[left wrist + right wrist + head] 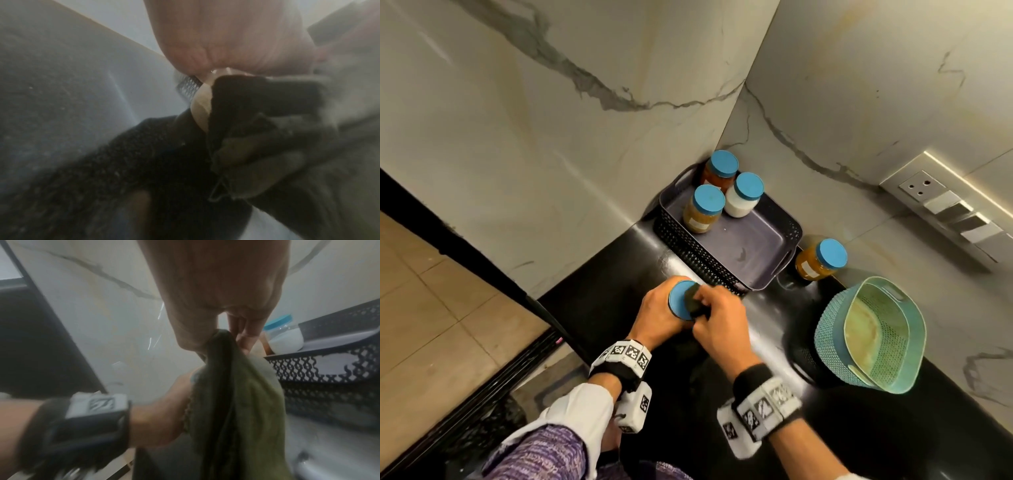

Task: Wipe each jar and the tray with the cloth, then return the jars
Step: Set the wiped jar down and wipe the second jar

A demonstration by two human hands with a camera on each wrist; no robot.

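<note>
My left hand (659, 317) grips a blue-lidded jar (681, 303) on the black counter, just in front of the tray. My right hand (717, 317) holds a dark olive cloth (697, 303) pressed against the jar's lid and right side. In the right wrist view the cloth (236, 394) hangs from my pinching fingers (244, 337). The left wrist view shows a pale strip of the jar (202, 107) beside the cloth (257, 123). The dark perforated tray (753, 253) sits in the corner with three blue-lidded jars (709, 207) at its far end. Another jar (822, 260) stands right of the tray.
A teal perforated basket (873, 334) lies tilted on the counter at the right. Marble walls close the corner behind the tray; a socket panel (945, 202) is on the right wall. The counter's left edge drops to a tiled floor (431, 308).
</note>
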